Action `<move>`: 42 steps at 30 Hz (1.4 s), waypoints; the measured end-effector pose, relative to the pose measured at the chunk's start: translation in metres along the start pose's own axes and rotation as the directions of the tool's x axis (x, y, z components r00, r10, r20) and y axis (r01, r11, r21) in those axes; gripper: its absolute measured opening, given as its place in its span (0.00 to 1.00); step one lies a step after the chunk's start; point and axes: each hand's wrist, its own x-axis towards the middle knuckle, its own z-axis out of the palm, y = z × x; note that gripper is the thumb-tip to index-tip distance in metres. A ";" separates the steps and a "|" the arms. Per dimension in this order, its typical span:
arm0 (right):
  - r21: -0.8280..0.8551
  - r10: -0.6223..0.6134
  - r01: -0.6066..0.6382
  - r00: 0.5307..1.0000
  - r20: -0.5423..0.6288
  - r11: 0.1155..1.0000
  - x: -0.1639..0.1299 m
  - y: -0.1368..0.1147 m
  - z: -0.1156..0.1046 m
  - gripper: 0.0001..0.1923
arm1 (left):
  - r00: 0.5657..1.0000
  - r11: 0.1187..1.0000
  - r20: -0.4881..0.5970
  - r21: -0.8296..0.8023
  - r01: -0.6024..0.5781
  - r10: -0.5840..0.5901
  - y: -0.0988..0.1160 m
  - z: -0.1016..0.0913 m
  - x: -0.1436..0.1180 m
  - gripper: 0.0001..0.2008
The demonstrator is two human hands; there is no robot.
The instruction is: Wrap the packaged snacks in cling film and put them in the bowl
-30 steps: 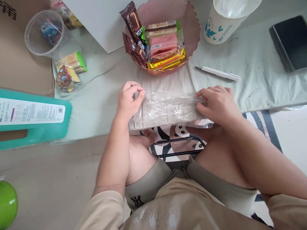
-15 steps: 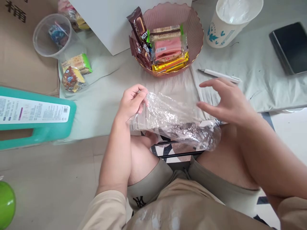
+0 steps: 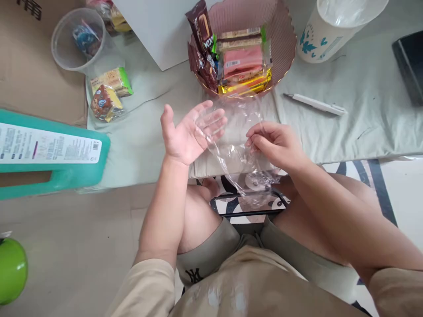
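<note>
A crumpled clear plastic bag (image 3: 231, 152) hangs between my hands over the table's front edge. My right hand (image 3: 276, 143) pinches the bag's right side between thumb and fingers. Palm up, my left hand (image 3: 190, 132) is open with the thumb spread away. The film lies against its fingers; whether they are inside the bag or behind it I cannot tell. Just beyond the bag stands a pink ribbed bowl (image 3: 282, 42) of wrapped snacks: dark cocoa packs (image 3: 201, 24), a pink pack (image 3: 244, 61) and a yellow pack (image 3: 246, 86).
A white pen (image 3: 315, 103) lies right of the bowl, near a lined paper cup (image 3: 319, 44) and a black device (image 3: 410, 64). At left are a clear plastic tub (image 3: 61, 55), wrapped snacks (image 3: 107, 99), a teal jug (image 3: 79, 176) and a cardboard box (image 3: 39, 75).
My right hand has moved left and closed on the bag. My left hand has let go its pinch and opened palm up. The bag has been lifted and turned, and the view has shifted slightly.
</note>
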 end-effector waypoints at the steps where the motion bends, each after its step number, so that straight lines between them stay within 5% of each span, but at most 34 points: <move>1: 0.030 -0.023 0.025 0.998 -0.058 0.999 0.002 0.000 0.000 0.05 | 0.999 1.000 0.036 -0.009 0.012 -0.011 -0.002 0.004 0.000 0.40; 4: 0.048 -0.086 0.095 0.982 -0.167 0.994 0.011 -0.002 -0.001 0.05 | 0.989 0.997 0.132 0.037 0.063 -0.068 -0.012 0.018 0.004 0.33; 7: -0.041 -0.139 0.134 0.969 -0.204 0.990 0.017 0.001 -0.006 0.05 | 0.995 0.985 0.036 0.151 0.081 -0.088 -0.025 0.024 0.012 0.23; 11: -0.191 -0.213 0.170 0.948 -0.236 0.967 0.016 0.006 -0.015 0.06 | 0.989 0.967 -0.116 0.249 -0.055 0.086 -0.032 0.020 0.022 0.12; 17: -0.122 -0.204 0.193 0.975 -0.091 0.974 0.015 0.010 -0.017 0.14 | 0.938 0.940 -0.130 0.168 -0.298 0.321 -0.033 0.014 0.026 0.12; 22: -0.099 -0.291 0.280 0.947 -0.133 0.955 0.017 0.010 -0.014 0.06 | 0.893 0.891 -0.114 0.197 -0.409 0.435 -0.033 0.013 0.022 0.13; 28: -0.023 -0.229 0.228 0.960 -0.161 0.973 0.014 -0.001 -0.016 0.07 | 0.894 0.883 -0.154 0.296 -0.365 0.421 -0.030 0.009 0.015 0.18; 35: 0.022 -0.164 0.167 0.980 -0.115 0.986 0.015 -0.005 -0.023 0.19 | 0.983 0.940 -0.045 0.305 -0.155 0.177 -0.028 0.010 0.016 0.25; 42: -0.048 -0.222 0.218 0.964 -0.142 0.975 0.019 0.000 -0.029 0.10 | 0.912 0.901 -0.168 0.296 -0.316 0.375 -0.031 0.012 0.019 0.08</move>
